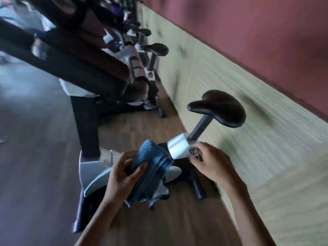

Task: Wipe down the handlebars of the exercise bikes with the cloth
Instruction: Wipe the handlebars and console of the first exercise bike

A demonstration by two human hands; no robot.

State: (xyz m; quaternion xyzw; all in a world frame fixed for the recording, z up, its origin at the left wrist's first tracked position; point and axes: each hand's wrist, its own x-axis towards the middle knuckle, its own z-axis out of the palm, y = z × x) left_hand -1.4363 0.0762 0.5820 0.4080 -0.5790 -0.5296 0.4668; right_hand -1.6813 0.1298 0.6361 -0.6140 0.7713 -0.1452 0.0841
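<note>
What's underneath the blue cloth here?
Below the blue cloth, gripped by the left hand, part of a grey mesh shoe and wooden floor show; the cloth hides the shoe's remainder.

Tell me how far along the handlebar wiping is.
Done: nothing visibly wiped. In hand: left hand grips the cloth, off any handlebar; right hand is at a knob under the saddle, grip unclear. Left: wiping the handlebars, here and on the bikes lined along the wall.
</note>
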